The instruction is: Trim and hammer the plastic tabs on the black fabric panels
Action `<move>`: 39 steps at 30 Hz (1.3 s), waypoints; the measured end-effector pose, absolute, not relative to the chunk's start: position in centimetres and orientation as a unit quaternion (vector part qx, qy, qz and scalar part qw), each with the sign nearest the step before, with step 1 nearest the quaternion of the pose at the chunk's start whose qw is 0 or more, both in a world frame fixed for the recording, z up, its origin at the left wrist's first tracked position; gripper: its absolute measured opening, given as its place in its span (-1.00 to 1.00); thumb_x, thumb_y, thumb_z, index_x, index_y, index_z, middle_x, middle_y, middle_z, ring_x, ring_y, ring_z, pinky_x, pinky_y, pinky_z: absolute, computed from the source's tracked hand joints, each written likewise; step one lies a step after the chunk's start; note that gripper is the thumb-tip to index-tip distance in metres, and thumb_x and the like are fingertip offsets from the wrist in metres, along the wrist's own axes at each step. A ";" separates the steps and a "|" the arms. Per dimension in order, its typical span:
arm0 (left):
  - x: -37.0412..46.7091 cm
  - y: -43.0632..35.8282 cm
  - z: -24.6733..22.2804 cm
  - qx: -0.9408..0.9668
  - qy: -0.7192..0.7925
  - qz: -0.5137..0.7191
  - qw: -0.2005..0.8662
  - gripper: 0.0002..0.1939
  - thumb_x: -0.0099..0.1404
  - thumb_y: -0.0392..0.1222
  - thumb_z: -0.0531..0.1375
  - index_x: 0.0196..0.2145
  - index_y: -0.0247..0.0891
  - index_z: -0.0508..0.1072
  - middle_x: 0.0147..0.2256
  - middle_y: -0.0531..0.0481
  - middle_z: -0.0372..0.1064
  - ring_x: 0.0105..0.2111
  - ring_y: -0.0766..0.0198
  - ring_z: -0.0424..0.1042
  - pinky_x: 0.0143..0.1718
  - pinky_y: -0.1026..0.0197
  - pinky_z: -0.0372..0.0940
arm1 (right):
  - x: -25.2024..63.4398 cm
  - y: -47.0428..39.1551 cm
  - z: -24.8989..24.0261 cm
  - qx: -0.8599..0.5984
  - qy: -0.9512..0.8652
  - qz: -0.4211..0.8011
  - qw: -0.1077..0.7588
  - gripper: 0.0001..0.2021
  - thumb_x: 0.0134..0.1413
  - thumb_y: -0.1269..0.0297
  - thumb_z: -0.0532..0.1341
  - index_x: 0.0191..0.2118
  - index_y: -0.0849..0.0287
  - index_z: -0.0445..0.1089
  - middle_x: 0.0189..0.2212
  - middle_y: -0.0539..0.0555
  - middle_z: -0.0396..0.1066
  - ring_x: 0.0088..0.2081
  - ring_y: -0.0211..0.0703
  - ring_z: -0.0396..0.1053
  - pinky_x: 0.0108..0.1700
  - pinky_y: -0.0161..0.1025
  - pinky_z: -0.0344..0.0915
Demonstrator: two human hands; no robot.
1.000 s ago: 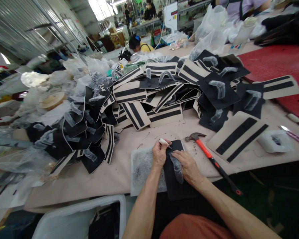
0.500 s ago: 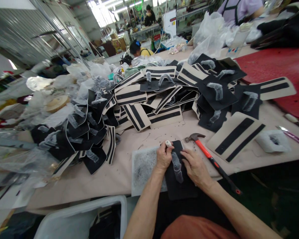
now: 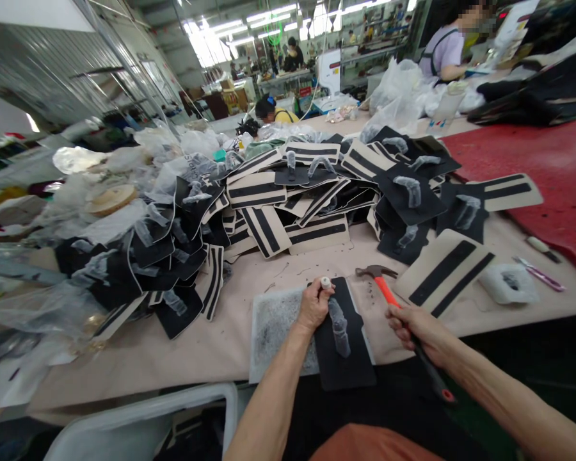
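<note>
In the head view, a black panel (image 3: 352,368) lies partly over a grey, speckled cutting board (image 3: 273,326) at the table's near edge. A plastic-wrapped handle strap (image 3: 338,326) runs along the panel's middle. My left hand (image 3: 313,308) is closed around a short tool with a round white top (image 3: 325,282), upright by the strap's far end; its lower end is hidden. My right hand (image 3: 420,330) grips the hammer (image 3: 386,291) by its orange and black handle. The claw head points away from me, right of the panel.
Black and cream striped panels (image 3: 317,237) are heaped across the table behind, with a further pile on the left. On the right lie a loose panel (image 3: 444,272), a white block (image 3: 509,285) and a purple-handled knife (image 3: 540,275). Below left stands a plastic bin (image 3: 139,410). Co-workers sit beyond.
My right hand has left the panel's edge and taken hold of the hammer handle. My left hand keeps the white-topped tool in nearly the same place. The camera view has shifted slightly.
</note>
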State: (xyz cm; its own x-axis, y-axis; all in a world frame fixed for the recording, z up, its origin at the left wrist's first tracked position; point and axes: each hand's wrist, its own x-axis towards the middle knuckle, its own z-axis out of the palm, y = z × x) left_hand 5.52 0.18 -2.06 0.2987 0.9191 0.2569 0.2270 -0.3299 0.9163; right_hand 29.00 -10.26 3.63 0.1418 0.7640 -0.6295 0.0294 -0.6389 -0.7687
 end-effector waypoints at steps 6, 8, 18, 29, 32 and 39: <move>5.7 0.1 -2.1 0.704 0.421 0.419 0.390 -0.90 0.33 -0.25 0.13 -0.24 -0.21 0.45 -0.27 -0.04 0.55 -0.27 0.22 0.50 -0.21 0.22 0.35 | 27.7 -9.1 9.7 -0.689 -0.616 0.191 0.330 -0.59 0.31 -0.09 -0.05 -0.39 0.11 0.22 -0.64 -0.04 0.20 -0.61 -0.23 0.18 -0.53 -0.27 0.02; 5.7 0.1 -2.1 0.703 0.425 0.421 0.385 -0.90 0.33 -0.25 0.13 -0.24 -0.21 0.45 -0.30 -0.03 0.54 -0.31 0.22 0.50 -0.24 0.22 0.34 | 27.8 -8.8 10.8 -0.653 -0.711 0.085 0.248 -0.59 0.34 -0.05 -0.09 -0.40 0.11 0.21 -0.65 -0.01 0.23 -0.64 -0.23 0.16 -0.53 -0.23 -0.09; 5.6 0.0 -1.9 0.706 0.423 0.413 0.390 -0.89 0.32 -0.27 0.14 -0.24 -0.21 0.47 -0.31 -0.02 0.53 -0.31 0.22 0.49 -0.24 0.24 0.33 | 27.3 -8.3 12.5 -0.642 -0.725 0.023 0.249 -0.59 0.38 0.02 -0.18 -0.38 0.10 0.19 -0.67 -0.01 0.20 -0.67 -0.22 0.14 -0.55 -0.25 -0.09; 5.6 0.1 -1.6 0.710 0.429 0.402 0.387 -0.88 0.31 -0.26 0.15 -0.24 -0.21 0.48 -0.32 -0.02 0.52 -0.34 0.22 0.47 -0.27 0.24 0.31 | 27.5 -8.9 11.1 -0.639 -0.738 0.060 0.209 -0.67 0.35 0.05 -0.07 -0.39 0.09 0.19 -0.67 -0.03 0.23 -0.68 -0.21 0.16 -0.54 -0.23 -0.13; 5.5 0.1 -1.6 0.712 0.432 0.400 0.383 -0.89 0.30 -0.25 0.16 -0.25 -0.20 0.48 -0.34 -0.01 0.51 -0.35 0.22 0.47 -0.27 0.24 0.32 | 28.1 -8.9 10.4 -0.653 -0.729 0.122 0.168 -0.67 0.34 0.01 -0.02 -0.38 0.09 0.21 -0.65 -0.03 0.26 -0.65 -0.19 0.19 -0.53 -0.23 -0.12; 5.5 -0.1 -1.0 0.698 0.417 0.413 0.411 -0.77 0.32 -0.25 0.15 -0.07 -0.22 0.46 -0.23 -0.06 0.54 -0.26 0.20 0.51 -0.17 0.18 0.37 | 29.4 -7.4 3.7 -0.732 -0.590 0.294 0.173 -0.60 0.37 0.09 -0.11 -0.43 0.14 0.25 -0.60 0.01 0.31 -0.54 -0.17 0.30 -0.45 -0.27 0.14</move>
